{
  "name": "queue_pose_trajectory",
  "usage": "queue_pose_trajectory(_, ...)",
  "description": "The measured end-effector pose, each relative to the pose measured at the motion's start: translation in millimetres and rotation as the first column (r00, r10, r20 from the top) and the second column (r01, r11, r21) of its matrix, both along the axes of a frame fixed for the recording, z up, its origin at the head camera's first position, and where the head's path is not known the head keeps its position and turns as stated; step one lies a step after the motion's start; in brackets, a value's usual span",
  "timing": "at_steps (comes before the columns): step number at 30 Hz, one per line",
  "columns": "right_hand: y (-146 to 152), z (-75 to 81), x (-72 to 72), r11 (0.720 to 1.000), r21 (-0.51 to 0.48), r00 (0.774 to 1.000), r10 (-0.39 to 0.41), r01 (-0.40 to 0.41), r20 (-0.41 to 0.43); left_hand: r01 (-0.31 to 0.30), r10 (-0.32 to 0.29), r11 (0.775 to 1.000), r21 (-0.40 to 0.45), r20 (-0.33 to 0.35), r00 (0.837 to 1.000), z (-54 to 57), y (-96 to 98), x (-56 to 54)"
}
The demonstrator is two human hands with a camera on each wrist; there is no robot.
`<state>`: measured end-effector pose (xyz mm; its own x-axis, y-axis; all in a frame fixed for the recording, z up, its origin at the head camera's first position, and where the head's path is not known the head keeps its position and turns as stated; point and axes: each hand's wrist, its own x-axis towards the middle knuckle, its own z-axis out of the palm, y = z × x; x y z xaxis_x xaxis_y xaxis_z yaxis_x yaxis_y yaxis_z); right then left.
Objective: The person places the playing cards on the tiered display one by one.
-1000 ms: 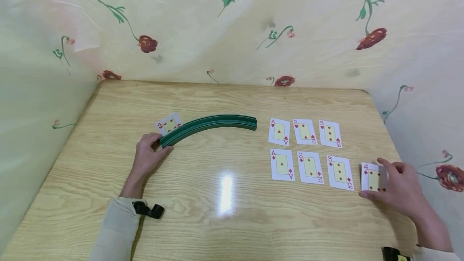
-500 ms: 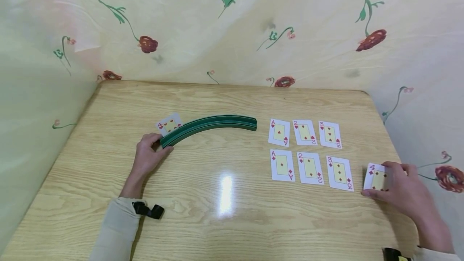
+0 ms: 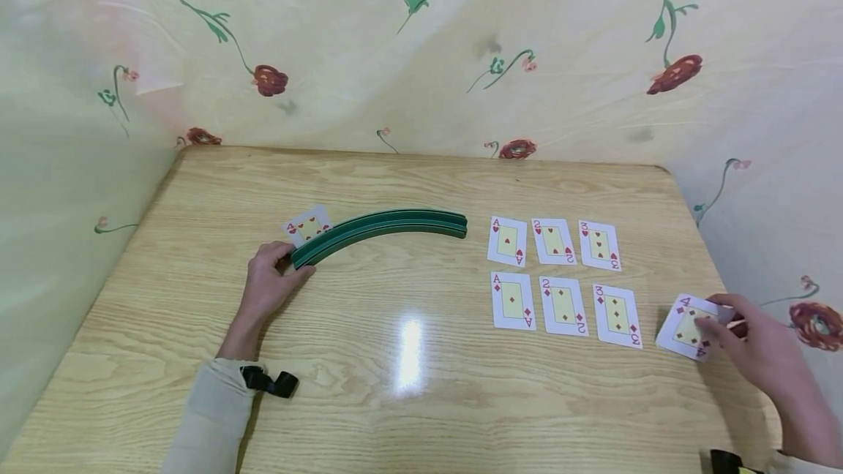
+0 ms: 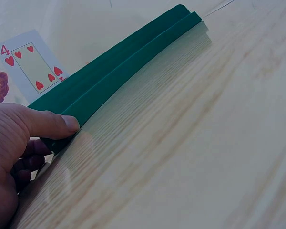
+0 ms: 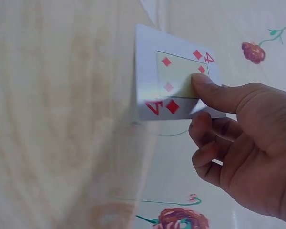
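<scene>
At the left end of a curved green card holder (image 3: 385,224), my left hand (image 3: 266,280) grips its tip, the thumb (image 4: 70,123) on the front side. The four of hearts (image 4: 34,64) stands in the holder's slot near that end, its face toward me. On the right, my right hand (image 3: 757,342) pinches the four of diamonds (image 3: 685,326) between thumb and fingers. In the right wrist view the thumb lies across the face of this four of diamonds (image 5: 152,71), with the fingers behind it. The card is tilted and raised over the table's right edge.
Face-up cards lie in two rows right of the holder. The ace (image 3: 507,240), two (image 3: 554,240) and three of hearts (image 3: 599,245) form the far row; the ace (image 3: 513,300), two (image 3: 563,305) and three of diamonds (image 3: 617,315) the near one. Flowered cloth (image 3: 329,42) surrounds the wooden table (image 3: 329,401).
The right hand has drawn the four of diamonds rightward, away from the three of diamonds, and tilted it, its thumb now on the card's face. My left hand and the holder have stayed put.
</scene>
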<state>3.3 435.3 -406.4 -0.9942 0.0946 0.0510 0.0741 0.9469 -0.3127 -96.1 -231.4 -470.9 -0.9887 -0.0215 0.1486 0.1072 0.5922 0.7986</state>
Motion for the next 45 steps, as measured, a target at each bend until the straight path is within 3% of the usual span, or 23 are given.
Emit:
queue_pose_trajectory(4, 0, 4.9, -1.1, 1.0, -0.004, 0.997, 0.024, -0.024, -0.067, 0.0, 0.0, 1.0, -0.003, 0.002, 1.0, 0.8, 0.3, 0.3)
queue_pose_trajectory(10, -3, 12.1, -3.6, 1.0, 0.005, 0.997, 0.029, -0.029, -0.072, -0.002, 0.002, 1.0, -0.001, 0.018, 1.0, 2.4, 0.7, 0.5)
queue_pose_trajectory(17, -10, 22.7, -14.0, 0.996, 0.005, 0.988, 0.088, -0.088, -0.13, -0.003, 0.003, 1.0, -0.003, 0.023, 1.0, 2.5, 0.4, 1.1)
queue_pose_trajectory(36, -49, 44.4, -47.4, 0.979, -0.117, 0.98, 0.154, -0.169, -0.127, 0.002, -0.001, 1.0, -0.012, 0.009, 1.0, 0.9, 0.4, 0.7)
queue_pose_trajectory(45, -66, 46.4, -60.9, 0.971, -0.13, 0.971, 0.177, -0.198, -0.159, 0.0, 0.0, 1.0, -0.01, 0.016, 1.0, 1.2, 0.2, 0.2)
